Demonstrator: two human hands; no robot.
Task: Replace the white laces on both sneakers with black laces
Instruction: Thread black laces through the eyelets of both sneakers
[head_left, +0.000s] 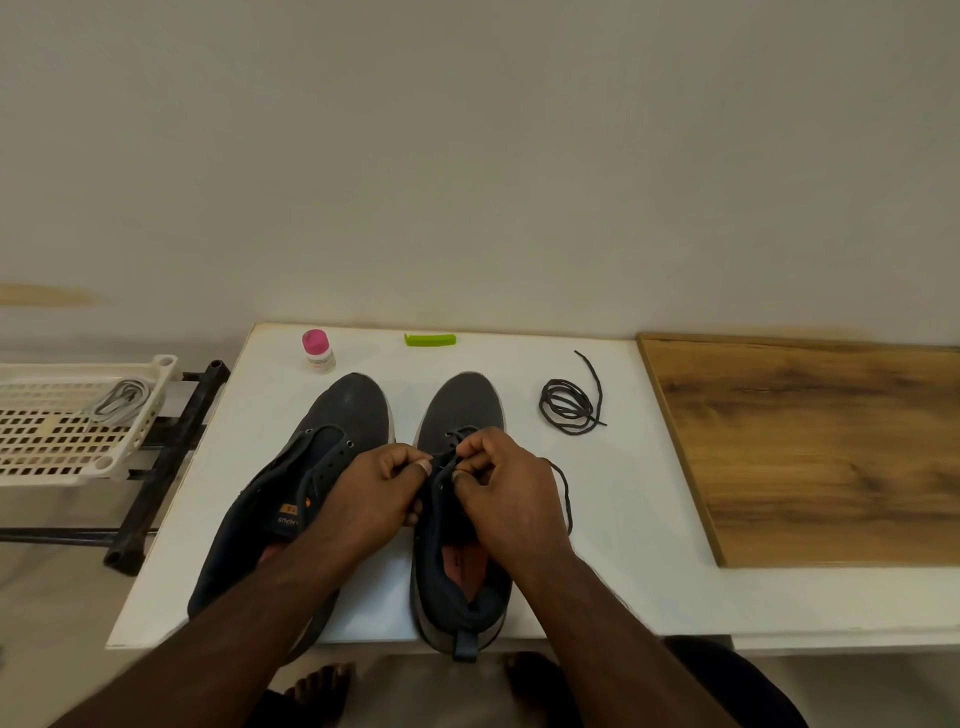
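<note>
Both at the eyelets of the right sneaker (460, 415) on the bench (623, 519), toe pointing away: left hand (376, 493) and right hand (501, 483) pinching the black lace (563, 483) — spare lace (569, 405) coiled nearer the right hand.

Matt grey knit cloth on both sneakers (457, 410); smooth white surface (597, 519); grained wood board (831, 441); perforated cream plastic tray (62, 431); black metal frame (171, 447).
</note>
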